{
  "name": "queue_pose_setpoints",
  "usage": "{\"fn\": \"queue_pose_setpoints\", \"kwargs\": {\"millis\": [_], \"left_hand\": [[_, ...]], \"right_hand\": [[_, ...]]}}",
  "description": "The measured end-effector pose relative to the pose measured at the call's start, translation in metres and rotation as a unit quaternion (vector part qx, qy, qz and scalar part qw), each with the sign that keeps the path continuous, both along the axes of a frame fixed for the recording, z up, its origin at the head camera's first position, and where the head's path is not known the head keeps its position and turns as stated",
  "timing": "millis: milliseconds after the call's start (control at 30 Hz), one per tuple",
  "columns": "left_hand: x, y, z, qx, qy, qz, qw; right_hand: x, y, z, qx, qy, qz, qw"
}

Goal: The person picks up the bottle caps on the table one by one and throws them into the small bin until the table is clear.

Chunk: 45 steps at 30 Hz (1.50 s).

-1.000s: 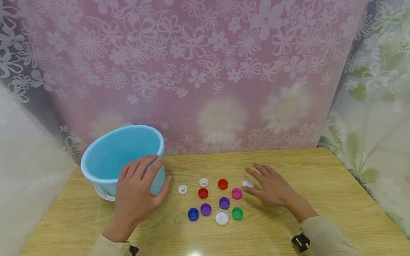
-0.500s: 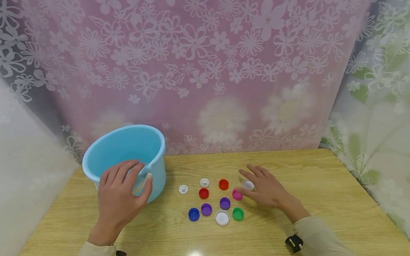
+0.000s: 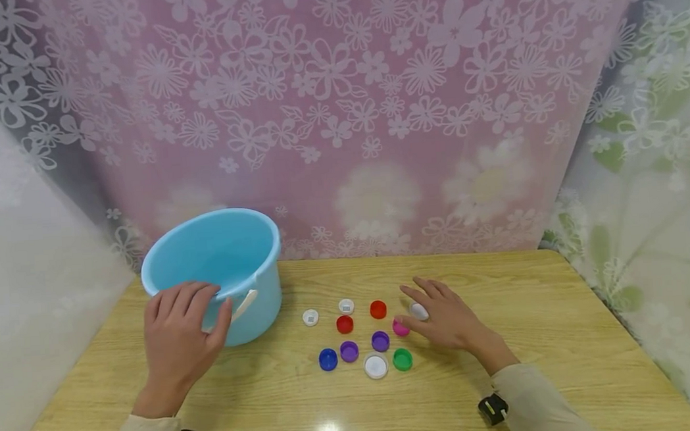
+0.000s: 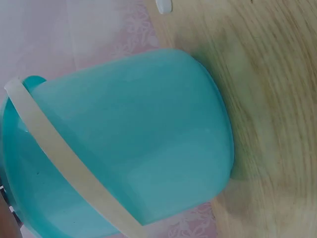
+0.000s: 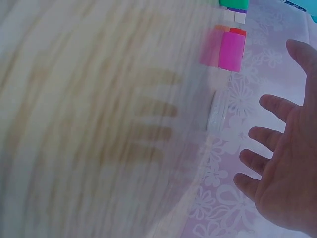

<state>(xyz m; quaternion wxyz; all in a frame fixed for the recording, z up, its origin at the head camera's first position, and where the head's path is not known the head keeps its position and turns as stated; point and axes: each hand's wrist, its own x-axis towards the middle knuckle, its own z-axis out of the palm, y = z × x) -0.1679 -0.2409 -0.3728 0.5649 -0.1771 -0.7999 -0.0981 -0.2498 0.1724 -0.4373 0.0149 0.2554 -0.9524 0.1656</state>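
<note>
In the head view a light blue bucket with a white handle stands at the table's left. My left hand is at its near rim, fingers loosely bent over the edge, thumb outside; whether they touch the rim I cannot tell. Only a sliver of that hand shows in the left wrist view, beside the bucket. My right hand hovers with spread fingers, holding nothing, above a white bottle cap and next to a pink bottle cap. The right wrist view shows those fingers apart.
Several bottle caps lie mid-table: red caps, purple caps, a blue cap, a green cap, a large white cap and small white caps. Behind the wooden table hangs a pink flowered curtain.
My left hand has moved left along the bucket's rim, uncovering the handle's right end. My right hand has shifted slightly left, over the pink cap's edge. The caps stay where they were.
</note>
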Motion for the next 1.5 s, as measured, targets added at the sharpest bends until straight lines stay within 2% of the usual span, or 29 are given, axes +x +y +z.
{"fn": "queue_pose_setpoints", "kwargs": {"millis": [100, 367, 667, 1000, 1233, 1500], "left_hand": [[-0.001, -0.002, -0.002, 0.000, 0.002, -0.001, 1.0000], [-0.005, -0.001, -0.008, 0.005, -0.028, 0.002, 0.9996], [-0.010, 0.003, -0.011, 0.025, -0.012, 0.001, 0.9996], [-0.012, 0.002, -0.010, 0.022, 0.000, -0.001, 0.9998], [-0.013, 0.001, -0.009, 0.023, 0.010, 0.000, 0.9997], [-0.013, 0.001, -0.010, 0.022, 0.002, 0.007, 0.9997]], "right_hand": [[-0.001, -0.001, 0.000, 0.001, 0.000, 0.003, 1.000], [-0.005, 0.005, -0.005, 0.011, -0.010, 0.016, 1.000], [-0.010, 0.016, -0.004, 0.014, -0.023, 0.045, 0.999], [-0.014, 0.021, -0.007, 0.014, -0.022, 0.064, 0.998], [-0.017, 0.023, -0.001, 0.018, -0.035, 0.065, 0.997], [-0.017, 0.019, -0.004, 0.029, -0.040, 0.048, 0.998]]}}
